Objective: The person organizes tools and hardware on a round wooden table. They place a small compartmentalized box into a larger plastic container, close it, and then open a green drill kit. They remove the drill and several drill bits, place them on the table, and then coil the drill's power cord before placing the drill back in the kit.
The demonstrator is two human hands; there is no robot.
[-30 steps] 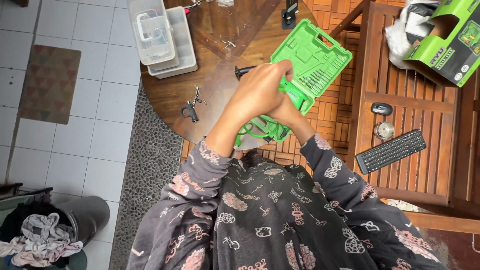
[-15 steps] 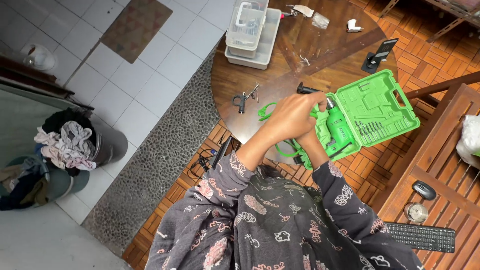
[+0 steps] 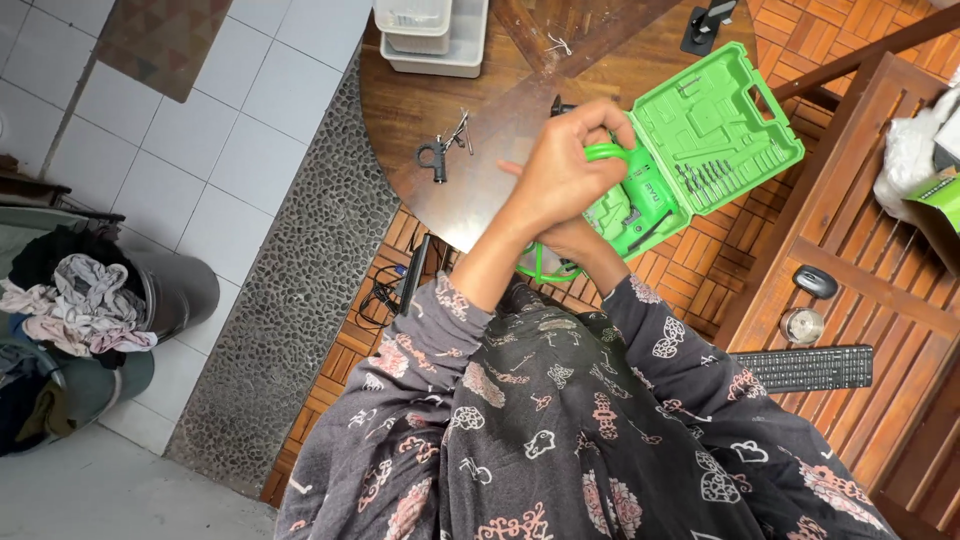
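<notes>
Green cord (image 3: 606, 153) loops through the left hand (image 3: 562, 172), fingers curled round it, above the drill (image 3: 640, 205) in its open case (image 3: 718, 140). Right hand (image 3: 572, 240) sits mostly hidden beneath; grip unclear. Green carton (image 3: 942, 190) at three o'clock, cut off.

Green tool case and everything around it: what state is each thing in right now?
Green tool case: open, lid flat on the round table.
Green drill: lying in the case.
Green cord: looped, gripped by the left hand.
Right hand: mostly hidden beneath the left, grip unclear.
Clear plastic bins: stacked.
Keyboard: lying flat, unused.
</notes>
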